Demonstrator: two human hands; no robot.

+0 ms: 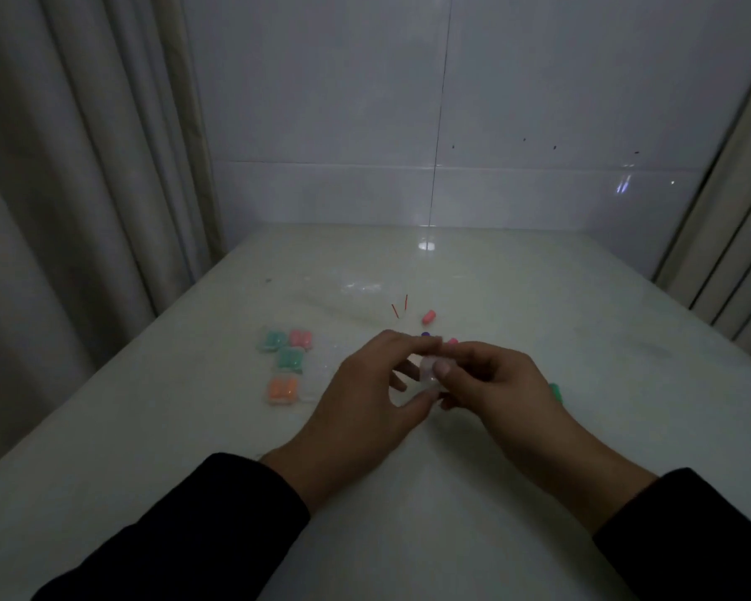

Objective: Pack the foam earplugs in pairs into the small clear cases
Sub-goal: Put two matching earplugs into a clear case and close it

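In dim light at a pale bench [148, 427] set against a tiled wall [538, 101], a person in dark sleeves works with both hands raised just above the surface. The left hand [360, 392] and right hand [495, 383] meet at a small clear case [430, 370], each with fingers curled and pinched around it; what the case contains is too blurred to tell. To the left on the bench lie four filled cases close together: two holding green earplugs [272, 340] [290, 359], one holding pink [300, 338] and one holding orange [282, 389]. Loose earplugs sit beyond and beside the hands: a pink one [428, 316] farther back, a purple one [426, 335] just behind the fingers, and a green one [555, 390] partly hidden by the right hand. Curtains [61, 188] hang at both sides.
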